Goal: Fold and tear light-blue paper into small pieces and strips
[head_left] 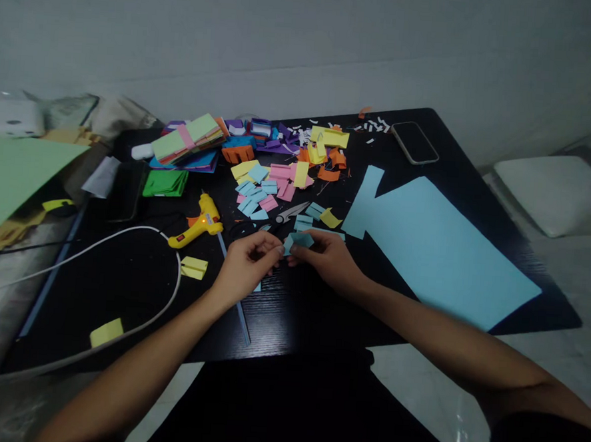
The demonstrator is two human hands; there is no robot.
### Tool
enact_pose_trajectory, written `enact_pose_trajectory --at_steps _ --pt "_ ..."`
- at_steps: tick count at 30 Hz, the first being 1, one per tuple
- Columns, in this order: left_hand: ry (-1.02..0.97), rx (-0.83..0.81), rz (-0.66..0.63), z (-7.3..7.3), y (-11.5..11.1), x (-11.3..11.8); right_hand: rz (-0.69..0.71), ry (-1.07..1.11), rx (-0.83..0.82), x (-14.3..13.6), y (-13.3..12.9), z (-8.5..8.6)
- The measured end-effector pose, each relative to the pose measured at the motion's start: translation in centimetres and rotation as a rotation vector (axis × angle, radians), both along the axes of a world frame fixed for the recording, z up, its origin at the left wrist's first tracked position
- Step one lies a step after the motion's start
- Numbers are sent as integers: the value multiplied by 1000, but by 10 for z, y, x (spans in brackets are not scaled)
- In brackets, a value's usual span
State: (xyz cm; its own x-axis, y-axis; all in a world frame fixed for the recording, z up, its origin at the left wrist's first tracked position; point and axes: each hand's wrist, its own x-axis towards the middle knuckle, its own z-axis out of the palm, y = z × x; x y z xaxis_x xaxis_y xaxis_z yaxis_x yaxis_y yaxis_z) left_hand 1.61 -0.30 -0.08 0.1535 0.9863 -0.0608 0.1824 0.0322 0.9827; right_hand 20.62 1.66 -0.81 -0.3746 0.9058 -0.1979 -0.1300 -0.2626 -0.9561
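Between my two hands is a small piece of light blue paper (299, 240), with a crease or bend across it. My left hand (253, 258) pinches its left edge between thumb and fingers. From the other side my right hand (326, 255) grips it, thumb on top. Just beyond my hands lie scissors (292, 212), their handles partly hidden, and several small folded blue pieces (249, 197). A large blue sheet (444, 250) with a cut edge spreads to the right of my right hand. Left of my left hand rests a yellow glue gun (198, 222).
A white cable (178, 274) loops across the table's left side. A thin blue-grey stick (240, 314) lies near the front edge. Folded colored papers (190, 141) and scraps (329, 158) crowd the back. A phone (414, 143) sits back right, a pale cushion (555, 193) beyond.
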Motion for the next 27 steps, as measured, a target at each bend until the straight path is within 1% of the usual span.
enact_pose_trajectory --at_steps 6,15,21,24,27 --pt "89 57 -30 -4 -1 -4 -2 23 -20 1 0 -2" --pt "39 39 -23 -2 -1 -4 7 66 -54 1 -1 0" --pt "47 60 -31 -3 0 -5 -2 42 -42 1 -1 1" --pt "90 85 -49 -3 0 -5 -25 30 -38 1 -1 1" --pt "178 154 -70 -1 -1 -4 -41 27 -34 1 -1 1"
